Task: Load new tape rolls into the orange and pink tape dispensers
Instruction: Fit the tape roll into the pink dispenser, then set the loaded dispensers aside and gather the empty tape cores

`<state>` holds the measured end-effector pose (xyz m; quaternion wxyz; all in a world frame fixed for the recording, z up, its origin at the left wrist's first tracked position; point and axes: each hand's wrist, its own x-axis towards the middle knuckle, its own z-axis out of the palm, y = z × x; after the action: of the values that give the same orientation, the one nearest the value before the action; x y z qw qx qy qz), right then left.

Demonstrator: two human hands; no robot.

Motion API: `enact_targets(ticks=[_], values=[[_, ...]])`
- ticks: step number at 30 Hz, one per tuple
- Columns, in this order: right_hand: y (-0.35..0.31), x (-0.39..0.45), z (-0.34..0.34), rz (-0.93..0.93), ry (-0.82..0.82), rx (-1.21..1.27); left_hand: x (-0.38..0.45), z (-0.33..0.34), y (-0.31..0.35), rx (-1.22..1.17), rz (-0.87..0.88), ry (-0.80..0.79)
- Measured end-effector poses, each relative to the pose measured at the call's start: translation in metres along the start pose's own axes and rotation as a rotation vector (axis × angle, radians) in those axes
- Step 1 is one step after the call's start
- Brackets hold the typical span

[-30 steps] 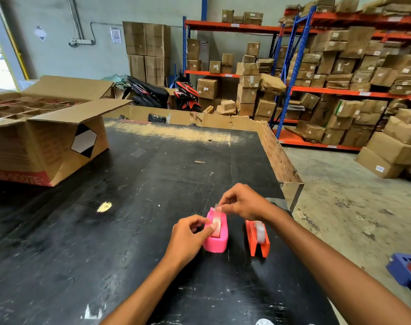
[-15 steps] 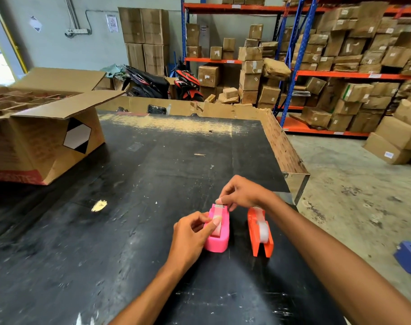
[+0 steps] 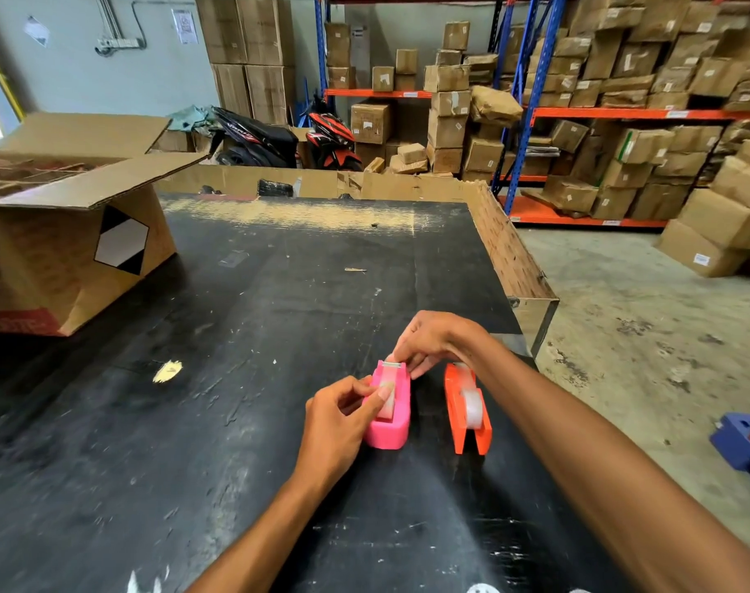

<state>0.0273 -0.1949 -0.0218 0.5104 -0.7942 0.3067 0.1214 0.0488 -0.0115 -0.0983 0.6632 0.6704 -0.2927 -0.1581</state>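
Fingers of the left hand (image 3: 337, 415) pinch the tape roll (image 3: 386, 402) in the light, slide-prone pink dispenser (image 3: 388, 410), lower centre; right hand (image 3: 435, 342) nips sticky tape at its cutter; loaded orange dispenser (image 3: 467, 410) rightward.

Surface: black scuffed table (image 3: 245, 421), cardboard-edged at the far and right sides.
Far left: open cardboard box (image 3: 65, 258).
Near right: pink dispenser (image 3: 388, 434), orange dispenser (image 3: 456, 415) just beside it.
Left of centre: yellowish scrap (image 3: 167, 371).
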Motion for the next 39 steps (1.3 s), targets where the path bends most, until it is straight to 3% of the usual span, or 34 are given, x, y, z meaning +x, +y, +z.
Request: enact_targets(ticks=[7, 15, 23, 28, 31, 34, 39], values=[[0.000, 0.001, 0.002, 0.026, -0.003, -0.029, 0.000, 0.001, 0.003, 0.039, -0.010, 0.029], [0.006, -0.015, 0.004, -0.052, 0.126, -0.157, -0.007, 0.012, 0.013, 0.092, -0.015, 0.032], [0.005, -0.043, -0.016, -0.282, 0.468, -0.353, -0.011, 0.010, 0.026, 0.106, -0.078, 0.015], [0.017, -0.094, -0.020, -0.338, 0.569, -0.411, -0.017, 0.005, 0.038, 0.270, -0.022, 0.031], [0.031, -0.133, -0.012, -0.304, 0.581, -0.448, -0.032, 0.003, 0.048, 0.343, 0.121, 0.052], [0.047, -0.172, 0.002, -0.248, 0.589, -0.444, -0.050, 0.001, 0.057, 0.375, 0.221, -0.010], [0.083, -0.228, 0.028, -0.100, 0.568, -0.506, -0.091, 0.014, 0.069, 0.317, 0.223, -0.242]])
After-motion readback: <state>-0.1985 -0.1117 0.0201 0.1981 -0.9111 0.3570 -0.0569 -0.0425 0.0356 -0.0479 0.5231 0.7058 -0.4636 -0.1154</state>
